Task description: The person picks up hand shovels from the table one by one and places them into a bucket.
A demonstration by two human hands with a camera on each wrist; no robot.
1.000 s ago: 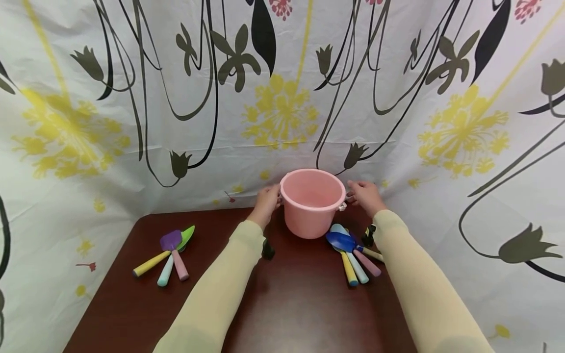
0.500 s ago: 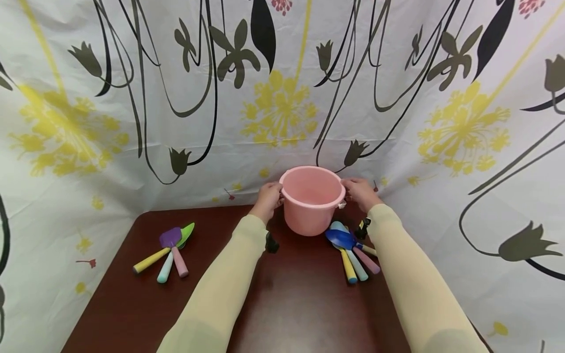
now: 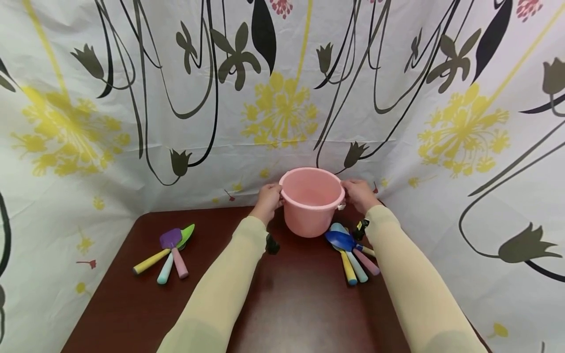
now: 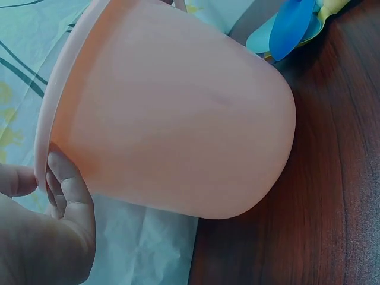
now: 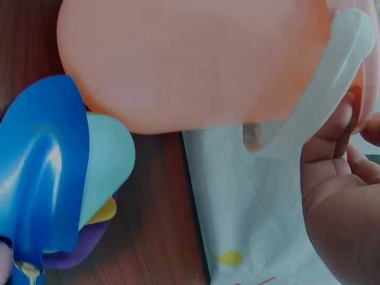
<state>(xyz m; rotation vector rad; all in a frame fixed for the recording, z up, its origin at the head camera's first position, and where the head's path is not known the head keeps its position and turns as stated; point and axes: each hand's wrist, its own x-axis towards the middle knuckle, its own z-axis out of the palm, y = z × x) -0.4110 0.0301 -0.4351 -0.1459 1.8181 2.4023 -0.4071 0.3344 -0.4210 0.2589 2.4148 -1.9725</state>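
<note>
A pink plastic bucket stands upright near the back of the dark table. My left hand pinches its rim on the left, the thumb above and the fingers curled under the lip, as the left wrist view shows on the bucket. On the opposite side my right hand pinches the rim the same way. In the right wrist view a white handle hangs down the bucket's side, beside my right hand.
Close to the bucket's right lie several toy shovels, a blue one on top. Another group, with a purple shovel and a green one, lies on the left of the table. A flowered curtain hangs directly behind.
My right hand has moved left from beside the bucket and taken hold of its rim. My left hand keeps its place at the rim, and the bucket stays where it was.
</note>
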